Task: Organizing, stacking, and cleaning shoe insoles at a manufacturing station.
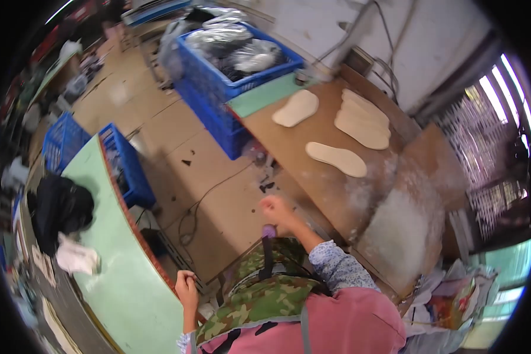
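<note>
While both hands are away from the brown wooden worktop (312, 159), the flat cream foam insole blanks (336, 158) lie on it: one single near the blue plastic crate (230, 65), a fanned stack (363, 121), one nearer the person. Right hand (275, 209) is a closed fist over the floor, grip holding nothing I can make out. Left hand (186, 289) rests curled on the pale green worktop edge (118, 277); whether it clasps anything, cannot tell. Judging so: blanks laid out, none in hand, white dust patch (395, 230) beside them
</note>
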The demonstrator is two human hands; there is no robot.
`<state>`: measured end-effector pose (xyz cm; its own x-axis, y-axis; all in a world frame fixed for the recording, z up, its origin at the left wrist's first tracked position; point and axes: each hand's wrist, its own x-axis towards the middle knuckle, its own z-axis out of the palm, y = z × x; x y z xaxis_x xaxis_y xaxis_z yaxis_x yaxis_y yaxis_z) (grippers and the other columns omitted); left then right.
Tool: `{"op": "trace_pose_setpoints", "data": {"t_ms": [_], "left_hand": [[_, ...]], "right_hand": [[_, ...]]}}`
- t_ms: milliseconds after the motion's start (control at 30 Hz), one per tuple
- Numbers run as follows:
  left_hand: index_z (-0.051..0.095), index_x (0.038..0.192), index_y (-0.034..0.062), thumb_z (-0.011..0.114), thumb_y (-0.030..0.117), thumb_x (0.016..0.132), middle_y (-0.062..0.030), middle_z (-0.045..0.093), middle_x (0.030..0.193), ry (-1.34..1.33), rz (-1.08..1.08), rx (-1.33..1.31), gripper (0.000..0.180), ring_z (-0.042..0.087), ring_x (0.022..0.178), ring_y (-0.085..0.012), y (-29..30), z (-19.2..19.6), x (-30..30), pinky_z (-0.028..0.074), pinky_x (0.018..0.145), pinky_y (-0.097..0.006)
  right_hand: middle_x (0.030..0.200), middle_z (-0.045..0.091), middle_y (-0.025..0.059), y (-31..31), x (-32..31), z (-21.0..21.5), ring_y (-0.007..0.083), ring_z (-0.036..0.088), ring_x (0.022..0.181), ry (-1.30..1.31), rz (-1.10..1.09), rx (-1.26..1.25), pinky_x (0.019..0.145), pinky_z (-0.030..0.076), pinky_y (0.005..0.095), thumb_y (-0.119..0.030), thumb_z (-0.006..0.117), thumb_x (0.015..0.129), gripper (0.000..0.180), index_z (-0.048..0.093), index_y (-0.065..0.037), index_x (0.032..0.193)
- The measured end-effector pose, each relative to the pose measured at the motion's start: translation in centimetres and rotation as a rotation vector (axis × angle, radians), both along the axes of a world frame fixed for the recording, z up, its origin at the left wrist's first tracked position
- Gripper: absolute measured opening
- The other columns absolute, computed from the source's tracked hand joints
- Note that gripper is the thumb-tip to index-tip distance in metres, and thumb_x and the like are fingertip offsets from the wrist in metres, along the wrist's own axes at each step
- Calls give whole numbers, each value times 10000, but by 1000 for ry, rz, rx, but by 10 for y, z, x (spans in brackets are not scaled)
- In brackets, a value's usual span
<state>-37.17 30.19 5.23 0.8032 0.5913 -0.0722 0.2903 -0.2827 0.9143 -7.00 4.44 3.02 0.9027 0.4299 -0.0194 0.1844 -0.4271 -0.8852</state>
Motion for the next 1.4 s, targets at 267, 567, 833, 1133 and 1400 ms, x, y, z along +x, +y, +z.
{"op": "trace_pose_setpoints", "data": {"t_ms": [267,567,833,1133,1400], "left_hand": [[578,945,10,482,-19,826,-155,571,836,-66,-828,186,156,554,783,-329,-139,61,274,449,705,-372],[361,1378,62,577,88,744,-167,432,1314,-265,-1221,724,670,425,1167,-361,-281,22,523,339,977,-488],[339,1401,86,567,-22,690,-153,440,1249,-42,-1710,643,755,408,1205,-338,-296,65,552,232,1077,-507],[231,1469,73,524,-65,693,-152,196,1527,-262,-1690,829,841,136,1427,-337,-263,27,537,85,1140,-518],[356,1439,186,520,-44,702,-166,194,1525,-346,-1674,766,789,163,1413,-364,-256,22,514,99,1128,-559]], "right_hand": [[1297,428,187,-254,154,52,374,385,1228,-283,-846,-388,1017,347,451,-276,785,630,770,455,-56,1290],[1397,426,195,-302,215,68,364,426,1264,421,-289,-488,1002,400,407,-382,851,412,1005,504,-92,1309],[980,528,123,-237,115,75,347,526,928,-127,-742,-380,802,436,411,-176,823,523,582,511,-61,1001],[1128,527,153,-169,78,51,337,481,1081,-48,-909,-84,938,389,408,-230,790,664,646,498,-44,1210],[1078,591,68,-196,68,42,159,549,995,328,-887,495,891,424,292,-173,605,896,274,617,-9,1116]]}}
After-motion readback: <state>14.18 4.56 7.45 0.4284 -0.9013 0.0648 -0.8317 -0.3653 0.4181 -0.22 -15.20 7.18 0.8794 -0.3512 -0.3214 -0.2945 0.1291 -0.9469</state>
